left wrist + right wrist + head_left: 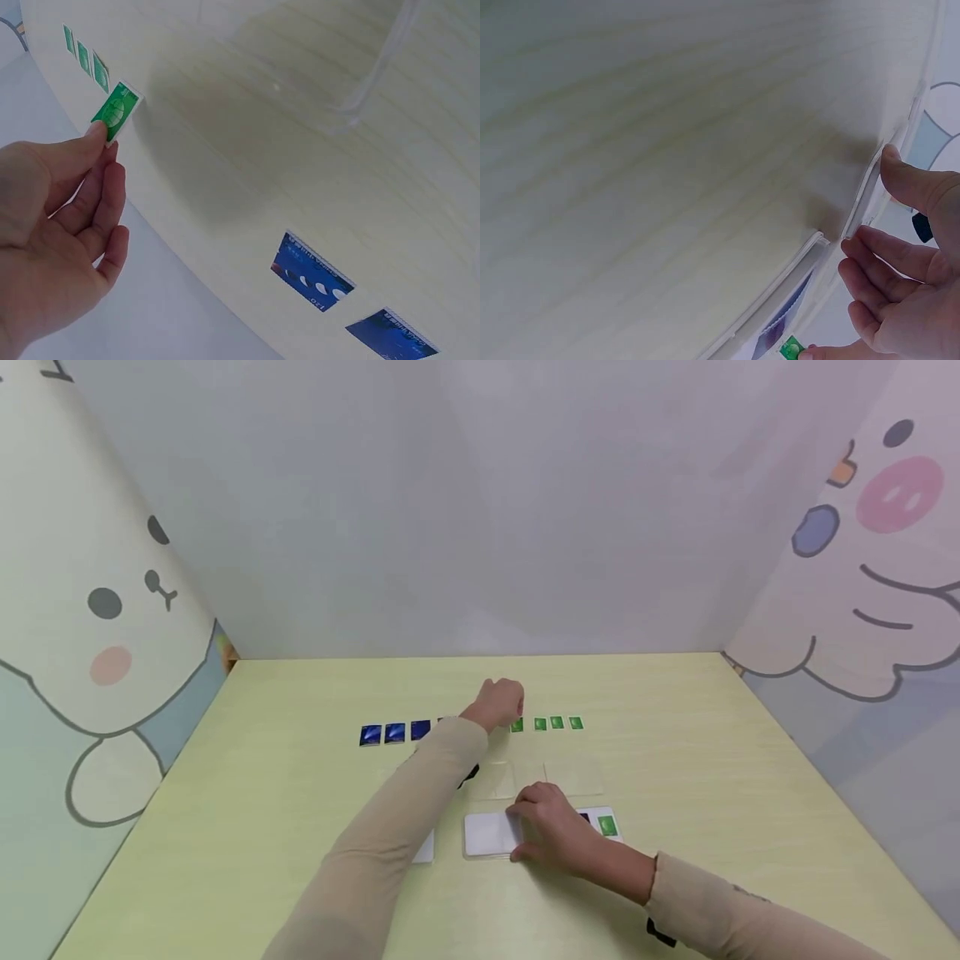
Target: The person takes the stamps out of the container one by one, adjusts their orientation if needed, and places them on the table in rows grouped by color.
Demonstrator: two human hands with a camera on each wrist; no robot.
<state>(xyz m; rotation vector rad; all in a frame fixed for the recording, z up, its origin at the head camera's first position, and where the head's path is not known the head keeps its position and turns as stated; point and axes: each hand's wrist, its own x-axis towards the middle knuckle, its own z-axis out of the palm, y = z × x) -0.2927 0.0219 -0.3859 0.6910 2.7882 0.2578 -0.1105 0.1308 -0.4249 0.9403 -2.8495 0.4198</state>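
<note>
My left hand (498, 703) reaches to the far row and pinches a small green postage stamp (118, 109) between thumb and fingertip; the stamp is tilted over the table. Beside it lie several more green stamps (557, 723). Nearer my body, my right hand (558, 831) spans a white card (491, 835) with a clear rim, thumb at the near edge and fingers at the far edge. Under and right of that hand shows a dark stamp and a green stamp (607, 826) on a white backing. The hand hides the middle part.
Several blue stamps (394, 732) continue the far row to the left, partly behind the left arm. Clear plastic pieces (573, 777) lie between the row and the cards. Another white card (424, 852) shows beside the left sleeve. Printed walls border the pale table (675, 735).
</note>
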